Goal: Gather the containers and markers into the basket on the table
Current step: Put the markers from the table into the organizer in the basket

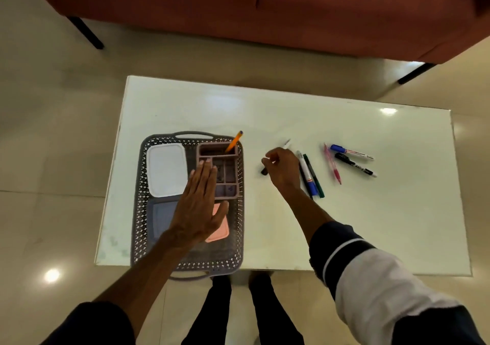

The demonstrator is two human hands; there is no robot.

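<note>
A grey perforated basket point(240, 212) lies at the table's left front. It holds a white-lidded container point(166, 169), a blue-grey one point(161, 217), a pink-lidded one point(221, 229) and a pink compartment organiser point(228, 177) with an orange pen point(233, 141) standing in it. My left hand point(198, 206) hovers flat and open over the basket. My right hand point(282, 171) grips a marker point(287, 143) just right of the basket. Loose on the table lie a white-and-blue marker point(306, 172), a green marker point(315, 177), a pink pen point(332, 164), a blue-capped marker point(351, 152) and a black marker point(354, 164).
The white glossy table point(265, 111) stands on a pale tiled floor. A red-brown sofa point(265, 7) with black legs sits beyond its far edge. My legs point(238, 310) are at the table's near edge.
</note>
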